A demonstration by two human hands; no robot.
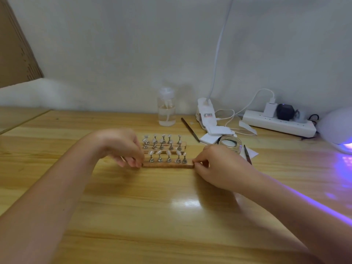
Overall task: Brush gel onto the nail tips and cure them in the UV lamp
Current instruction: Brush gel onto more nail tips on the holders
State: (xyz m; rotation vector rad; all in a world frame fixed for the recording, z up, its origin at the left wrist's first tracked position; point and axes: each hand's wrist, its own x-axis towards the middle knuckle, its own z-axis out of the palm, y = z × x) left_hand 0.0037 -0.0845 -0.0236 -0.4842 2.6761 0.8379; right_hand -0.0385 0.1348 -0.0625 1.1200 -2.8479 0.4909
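Three wooden strips stand side by side mid-table, each carrying several small metal stands topped with pale nail tips (pixel 158 152). The nearest strip (pixel 167 165) is pinched at both ends: my left hand (pixel 122 147) grips its left end and my right hand (pixel 215 166) grips its right end. The two strips behind (pixel 182 144) rest on the table. A white UV lamp (pixel 335 128) sits at the far right edge, glowing violet and casting purple light across the wood. A thin brush (pixel 190 129) lies beyond the strips.
A clear pump bottle (pixel 166 109) stands at the back. A small glass jar (pixel 229 142), white pads (pixel 209 139), a clip lamp base (pixel 206 115) with cables and a power strip (pixel 278 122) crowd the back right. Another dark tool (pixel 247 155) lies by the jar.
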